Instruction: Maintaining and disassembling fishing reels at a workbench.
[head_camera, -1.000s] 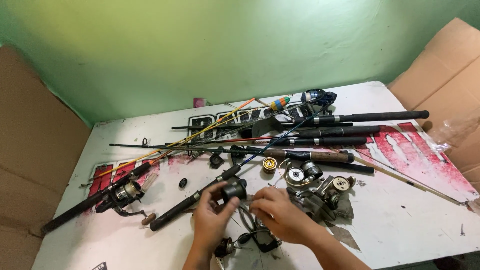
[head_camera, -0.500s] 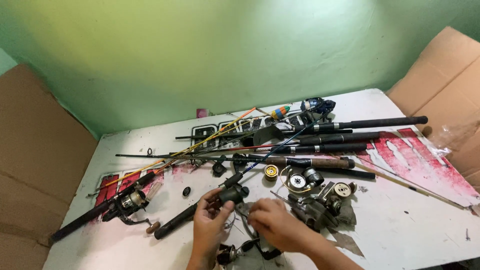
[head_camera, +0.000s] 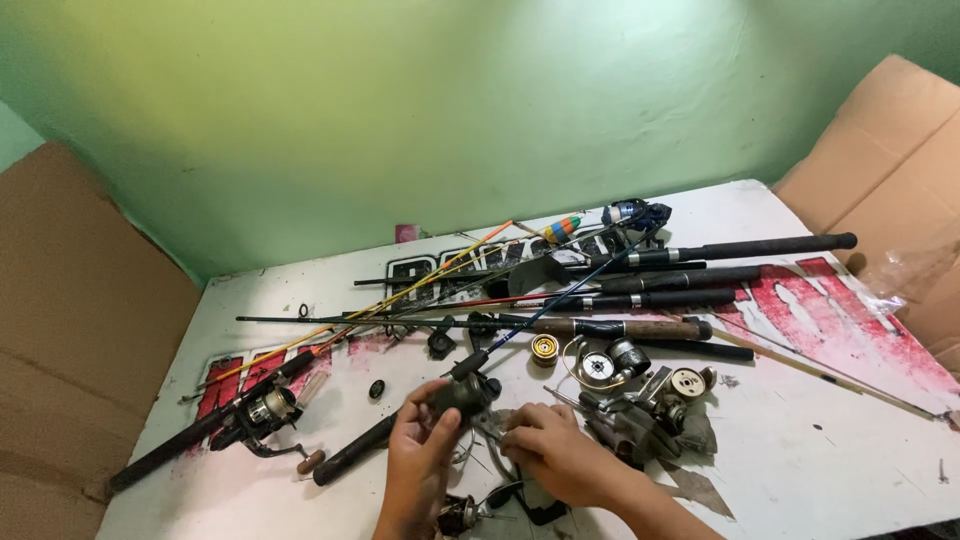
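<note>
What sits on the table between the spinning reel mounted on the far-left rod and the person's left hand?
In the head view, between the spinning reel and the left hand lie a small black round cap and the black rod handle that the hand grips.

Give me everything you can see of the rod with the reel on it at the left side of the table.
The rod with the reel lies flat on the white table, slanting from the lower left edge up toward the middle. Its handle end is black and looks like foam or rubber; past the reel the shaft turns red, then thin orange-yellow, running on into the pile of other rods. The reel is silvery metal with dark parts, and its crank ends in a brown knob beside it on the tabletop. Neither hand touches it.
</note>
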